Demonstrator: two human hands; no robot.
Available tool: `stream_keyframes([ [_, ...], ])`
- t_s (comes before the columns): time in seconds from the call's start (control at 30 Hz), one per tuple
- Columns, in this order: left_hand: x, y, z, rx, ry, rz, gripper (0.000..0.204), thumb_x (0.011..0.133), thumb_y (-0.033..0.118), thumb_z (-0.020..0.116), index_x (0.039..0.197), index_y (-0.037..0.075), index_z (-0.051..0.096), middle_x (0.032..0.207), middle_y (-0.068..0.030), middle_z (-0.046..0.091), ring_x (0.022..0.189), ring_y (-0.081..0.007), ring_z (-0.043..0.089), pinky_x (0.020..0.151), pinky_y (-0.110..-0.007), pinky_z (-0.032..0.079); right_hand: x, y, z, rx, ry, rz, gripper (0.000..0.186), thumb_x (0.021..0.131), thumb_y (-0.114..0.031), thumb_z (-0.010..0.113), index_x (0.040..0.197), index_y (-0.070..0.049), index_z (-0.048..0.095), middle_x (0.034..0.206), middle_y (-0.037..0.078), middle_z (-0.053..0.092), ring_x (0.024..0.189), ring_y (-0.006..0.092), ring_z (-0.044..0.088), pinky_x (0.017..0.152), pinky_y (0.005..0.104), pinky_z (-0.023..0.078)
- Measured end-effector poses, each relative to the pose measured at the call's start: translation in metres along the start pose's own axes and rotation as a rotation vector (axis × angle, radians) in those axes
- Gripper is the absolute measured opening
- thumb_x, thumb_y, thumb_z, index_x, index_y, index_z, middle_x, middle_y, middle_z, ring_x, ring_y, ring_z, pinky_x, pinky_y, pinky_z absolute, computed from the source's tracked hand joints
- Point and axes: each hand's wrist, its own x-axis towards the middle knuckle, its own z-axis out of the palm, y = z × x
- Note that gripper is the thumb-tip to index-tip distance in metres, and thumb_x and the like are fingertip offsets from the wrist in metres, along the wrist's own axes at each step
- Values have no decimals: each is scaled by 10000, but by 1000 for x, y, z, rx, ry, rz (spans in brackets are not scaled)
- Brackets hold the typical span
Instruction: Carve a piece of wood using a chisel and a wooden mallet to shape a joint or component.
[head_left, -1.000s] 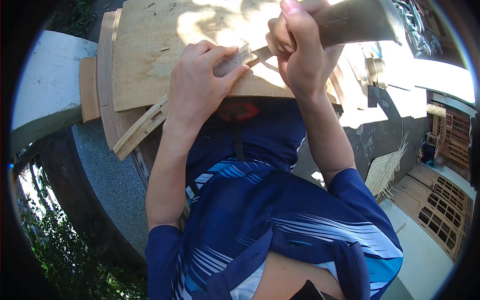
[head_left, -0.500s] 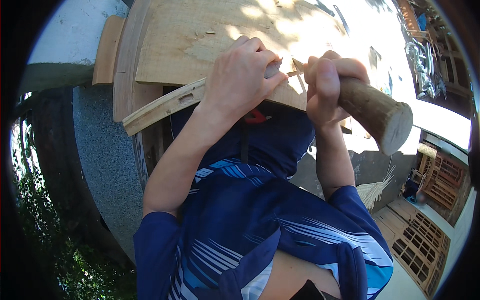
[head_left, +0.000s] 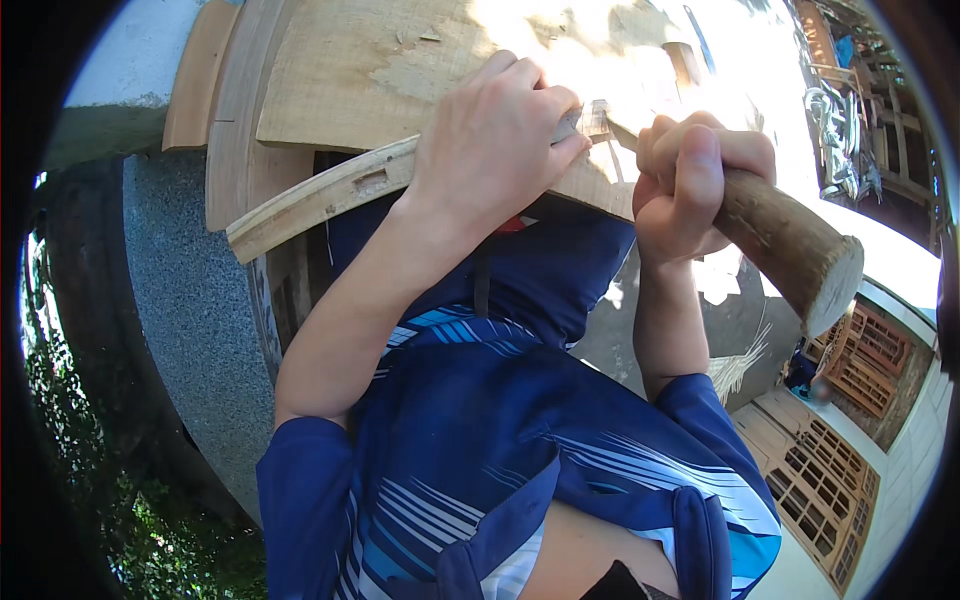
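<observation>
My left hand (head_left: 500, 130) is closed over a curved wooden strip (head_left: 320, 195) with a small rectangular slot cut into it. The strip lies along the near edge of the workboard, and a greyish surface shows between finger and thumb. My right hand (head_left: 695, 180) is wrapped round a thick, round wooden mallet (head_left: 790, 240), its broad cut end pointing down and to the right. A narrow wooden part sticks out from the fist toward the left fingertips. Just beyond those fingertips is a small brown notched piece of wood, partly washed out by sun.
The pale wooden workboard (head_left: 370, 75) carries a few chips and a short wooden piece (head_left: 683, 65). Wooden planks (head_left: 235, 170) stand at its left, beside a speckled grey slab (head_left: 195, 300). At the right are hanging coils (head_left: 835, 140) and latticed wooden frames (head_left: 825, 480).
My right hand and the mallet have moved right and a little down, away from my left hand. My left hand stays on the strip. The whole view has shifted slightly.
</observation>
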Motion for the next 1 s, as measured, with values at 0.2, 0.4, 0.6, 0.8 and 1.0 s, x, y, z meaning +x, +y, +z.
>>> stream_keyframes([
  [0.2, 0, -1, -1, 25, -8, 5, 303, 782, 308, 844, 997, 97, 804, 888, -107, 680, 928, -275, 674, 809, -401, 574, -1, -2, 5, 96, 69, 34, 112, 979, -83, 498, 923, -110, 405, 580, 21, 352, 460, 70, 204, 404, 255, 203],
  [0.4, 0, 0, -1, 8, -8, -6, 285, 774, 284, 853, 973, 89, 797, 889, -85, 681, 926, -262, 667, 808, -393, 571, 5, -4, 2, 203, 25, 100, 157, 947, -82, 615, 968, -46, 464, 596, 52, 491, 500, 101, 398, 498, 290, 385],
  [0.6, 0, -1, 1, -10, -1, -1, 261, 779, 257, 852, 967, 85, 794, 907, -57, 680, 938, -249, 658, 818, -385, 568, 9, -5, 9, 203, 70, 71, 201, 990, -119, 493, 803, -114, 419, 551, 10, 336, 438, 62, 175, 387, 244, 171],
  [0.8, 0, -1, 1, -8, -10, -5, 254, 786, 254, 844, 967, 85, 790, 913, -58, 679, 949, -253, 658, 827, -387, 569, 14, -6, 10, 230, 52, 92, 165, 989, -115, 483, 845, -114, 402, 555, 10, 338, 436, 61, 181, 382, 244, 188],
  [1.0, 0, -1, 1, -12, 1, -3, 242, 793, 245, 834, 965, 83, 785, 919, -63, 678, 952, -259, 658, 828, -391, 569, 11, -8, 7, -21, 75, 99, 127, 991, -104, 477, 892, -113, 398, 556, 13, 327, 438, 69, 184, 386, 253, 195],
])
